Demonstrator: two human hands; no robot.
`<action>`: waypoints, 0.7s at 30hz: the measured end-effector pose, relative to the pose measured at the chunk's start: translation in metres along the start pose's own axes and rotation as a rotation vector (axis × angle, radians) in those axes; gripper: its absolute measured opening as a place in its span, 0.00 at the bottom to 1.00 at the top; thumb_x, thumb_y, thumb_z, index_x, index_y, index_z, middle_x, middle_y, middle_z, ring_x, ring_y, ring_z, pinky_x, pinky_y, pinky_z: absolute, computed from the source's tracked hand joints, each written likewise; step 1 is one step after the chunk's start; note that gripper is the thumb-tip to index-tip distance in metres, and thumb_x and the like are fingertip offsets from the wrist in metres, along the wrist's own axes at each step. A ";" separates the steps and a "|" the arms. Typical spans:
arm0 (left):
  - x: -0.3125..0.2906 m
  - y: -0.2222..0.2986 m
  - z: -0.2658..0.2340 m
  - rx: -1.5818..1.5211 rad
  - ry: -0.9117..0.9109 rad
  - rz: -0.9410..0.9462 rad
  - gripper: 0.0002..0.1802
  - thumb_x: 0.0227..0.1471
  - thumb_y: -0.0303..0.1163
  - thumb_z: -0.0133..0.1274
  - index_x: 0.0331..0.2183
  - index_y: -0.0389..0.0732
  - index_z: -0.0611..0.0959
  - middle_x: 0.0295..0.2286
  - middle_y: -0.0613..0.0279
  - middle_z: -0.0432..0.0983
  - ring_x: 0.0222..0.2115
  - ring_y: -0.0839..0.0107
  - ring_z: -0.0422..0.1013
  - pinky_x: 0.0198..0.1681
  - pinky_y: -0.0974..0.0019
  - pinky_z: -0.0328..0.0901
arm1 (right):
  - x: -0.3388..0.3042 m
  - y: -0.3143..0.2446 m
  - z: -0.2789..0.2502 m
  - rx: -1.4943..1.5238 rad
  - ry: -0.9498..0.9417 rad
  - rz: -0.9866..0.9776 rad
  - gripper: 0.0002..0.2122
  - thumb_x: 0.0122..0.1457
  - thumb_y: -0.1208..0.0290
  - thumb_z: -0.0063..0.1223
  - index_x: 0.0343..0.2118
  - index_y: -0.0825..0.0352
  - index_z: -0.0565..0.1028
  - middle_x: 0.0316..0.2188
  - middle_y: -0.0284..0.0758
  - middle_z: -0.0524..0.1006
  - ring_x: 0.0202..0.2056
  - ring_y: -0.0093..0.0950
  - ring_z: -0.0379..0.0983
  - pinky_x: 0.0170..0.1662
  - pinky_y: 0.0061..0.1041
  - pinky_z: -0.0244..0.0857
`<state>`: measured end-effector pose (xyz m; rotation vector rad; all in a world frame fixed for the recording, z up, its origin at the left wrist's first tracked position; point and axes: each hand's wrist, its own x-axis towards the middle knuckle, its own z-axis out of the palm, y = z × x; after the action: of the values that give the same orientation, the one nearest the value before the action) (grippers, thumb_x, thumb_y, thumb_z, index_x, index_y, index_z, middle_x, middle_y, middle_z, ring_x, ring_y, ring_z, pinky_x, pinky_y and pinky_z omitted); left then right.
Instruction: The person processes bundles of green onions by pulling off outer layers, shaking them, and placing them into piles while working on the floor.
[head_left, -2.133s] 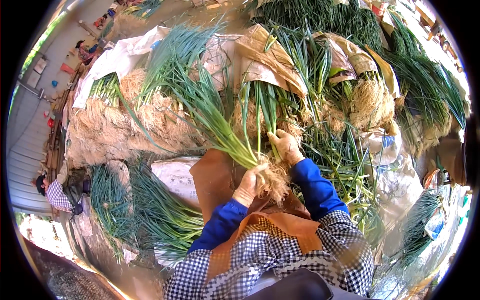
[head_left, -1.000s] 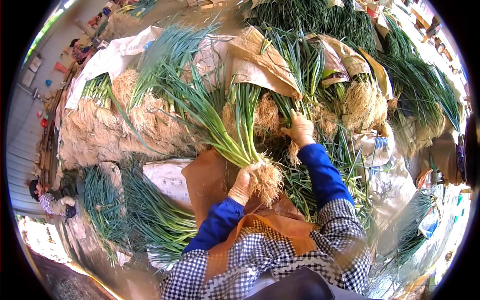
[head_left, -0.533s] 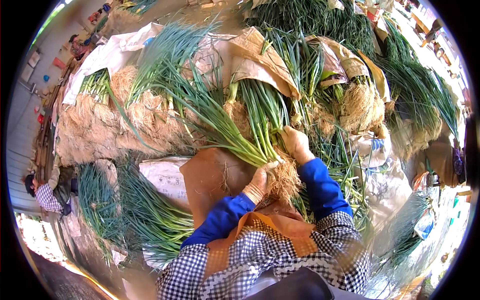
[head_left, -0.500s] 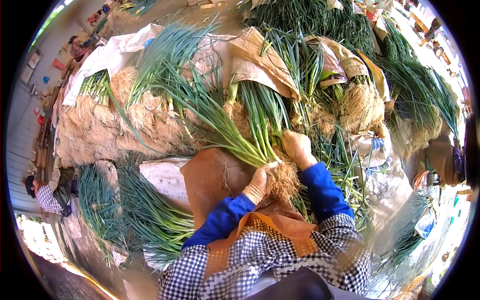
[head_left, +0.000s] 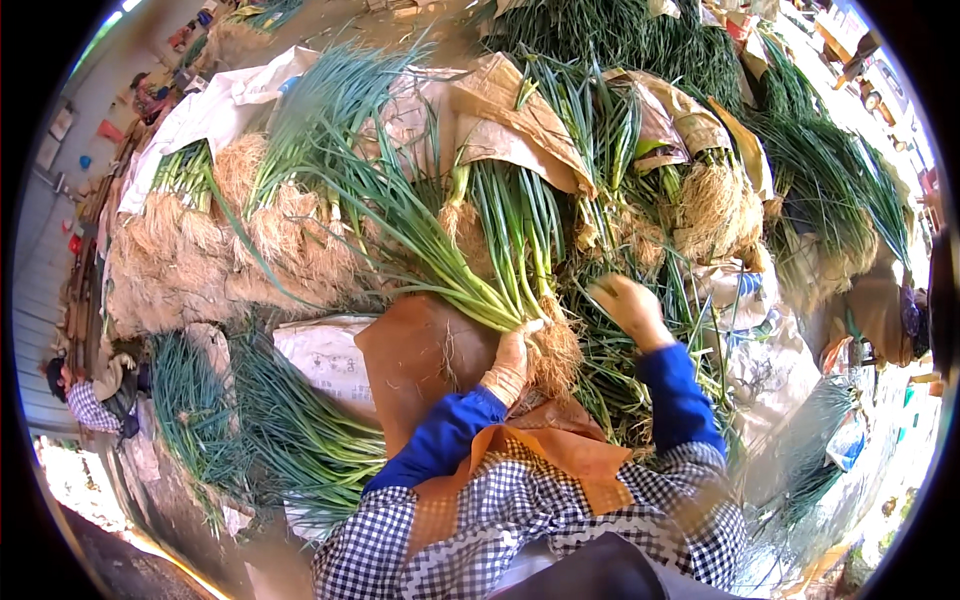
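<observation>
My left hand (head_left: 512, 358) is closed around the lower stems of a bunch of green onions (head_left: 450, 262), just above the tangled pale roots (head_left: 556, 352). The long green leaves fan out up and to the left, over the pile beyond. To the right of the bunch, apart from it, my right hand (head_left: 632, 308) is raised with its fingers curled in. Whether anything is between those fingers I cannot make out. Beneath that hand lies a heap of loose leaves and stalks (head_left: 625, 360). A brown apron (head_left: 425, 350) spreads under my left forearm.
A long row of rooted bunches (head_left: 180, 260) lies beyond my hands, partly covered by tan paper sacking (head_left: 515, 125). More green onions (head_left: 300, 420) lie at the left, near a white sack (head_left: 325, 360). Plastic sheeting (head_left: 775, 380) lies at right. Another person (head_left: 95, 395) crouches at far left.
My right hand has come away from the bunch and moved to the right and slightly down. My left hand keeps hold of the stems, with the bunch shifted slightly left.
</observation>
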<state>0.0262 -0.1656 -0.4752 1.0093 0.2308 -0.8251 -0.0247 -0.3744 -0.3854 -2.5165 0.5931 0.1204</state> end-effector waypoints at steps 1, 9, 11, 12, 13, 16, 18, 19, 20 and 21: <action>-0.005 0.003 0.008 -0.044 0.024 0.020 0.09 0.44 0.28 0.53 0.31 0.37 0.82 0.28 0.64 0.77 0.25 0.78 0.68 0.23 0.74 0.64 | 0.019 -0.022 0.007 0.127 0.065 -0.016 0.23 0.52 0.44 0.48 0.38 0.61 0.75 0.33 0.39 0.77 0.35 0.36 0.74 0.40 0.31 0.67; 0.008 -0.013 -0.004 -0.217 -0.059 -0.115 0.12 0.45 0.26 0.51 0.35 0.36 0.79 0.29 0.61 0.76 0.25 0.74 0.72 0.25 0.74 0.68 | 0.153 -0.001 0.089 0.710 0.038 0.035 0.20 0.56 0.57 0.49 0.38 0.74 0.73 0.29 0.42 0.76 0.34 0.31 0.73 0.38 0.26 0.65; 0.014 -0.020 -0.007 -0.220 -0.103 -0.035 0.12 0.45 0.25 0.51 0.36 0.35 0.78 0.31 0.59 0.76 0.29 0.69 0.73 0.33 0.70 0.70 | 0.147 0.012 0.106 1.154 0.168 0.099 0.18 0.56 0.61 0.50 0.40 0.73 0.73 0.30 0.37 0.77 0.33 0.26 0.72 0.38 0.23 0.65; 0.014 -0.022 -0.005 -0.239 -0.151 -0.108 0.12 0.45 0.28 0.52 0.35 0.36 0.79 0.31 0.61 0.77 0.29 0.72 0.72 0.30 0.72 0.68 | 0.142 0.017 0.112 1.018 0.241 0.068 0.19 0.56 0.60 0.49 0.41 0.73 0.73 0.30 0.39 0.77 0.33 0.28 0.72 0.38 0.24 0.65; 0.015 -0.023 -0.002 -0.257 -0.204 -0.183 0.13 0.45 0.31 0.54 0.35 0.36 0.80 0.30 0.63 0.77 0.28 0.76 0.71 0.27 0.74 0.66 | 0.135 0.024 0.114 0.879 0.315 0.041 0.19 0.57 0.59 0.48 0.42 0.72 0.73 0.31 0.41 0.78 0.32 0.30 0.73 0.39 0.25 0.65; 0.011 -0.019 -0.011 -0.189 -0.081 -0.085 0.11 0.45 0.29 0.54 0.33 0.36 0.80 0.28 0.64 0.77 0.26 0.75 0.71 0.25 0.74 0.66 | 0.080 -0.015 0.090 0.200 0.323 0.014 0.17 0.58 0.58 0.43 0.31 0.71 0.72 0.23 0.42 0.75 0.25 0.42 0.69 0.32 0.35 0.64; 0.012 -0.019 0.002 -0.153 -0.029 -0.120 0.09 0.44 0.28 0.54 0.32 0.37 0.80 0.27 0.65 0.76 0.26 0.75 0.71 0.25 0.73 0.66 | 0.036 -0.003 0.079 0.509 0.241 -0.040 0.14 0.59 0.62 0.44 0.28 0.70 0.71 0.19 0.37 0.74 0.20 0.34 0.67 0.26 0.31 0.62; 0.009 -0.016 0.006 -0.156 -0.032 -0.128 0.09 0.44 0.28 0.54 0.32 0.37 0.80 0.27 0.65 0.76 0.26 0.75 0.71 0.25 0.73 0.66 | 0.007 -0.001 0.071 0.742 0.089 -0.057 0.12 0.59 0.64 0.44 0.27 0.69 0.72 0.18 0.34 0.73 0.18 0.29 0.67 0.23 0.28 0.60; 0.004 -0.012 0.009 -0.183 -0.004 -0.097 0.11 0.45 0.28 0.52 0.33 0.36 0.80 0.28 0.63 0.77 0.26 0.74 0.72 0.27 0.73 0.67 | -0.024 -0.009 0.048 0.843 -0.038 0.038 0.11 0.59 0.65 0.44 0.27 0.68 0.72 0.17 0.31 0.73 0.17 0.24 0.66 0.22 0.24 0.60; 0.000 -0.006 0.013 -0.208 0.022 -0.064 0.12 0.45 0.27 0.51 0.35 0.36 0.79 0.29 0.61 0.77 0.26 0.73 0.73 0.29 0.73 0.68 | -0.049 -0.014 0.026 0.942 -0.164 0.132 0.10 0.59 0.67 0.44 0.27 0.67 0.73 0.17 0.29 0.72 0.16 0.20 0.65 0.20 0.21 0.59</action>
<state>0.0194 -0.1774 -0.4719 0.8198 0.3617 -0.8299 -0.0621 -0.3309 -0.3906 -1.5425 0.5690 0.0699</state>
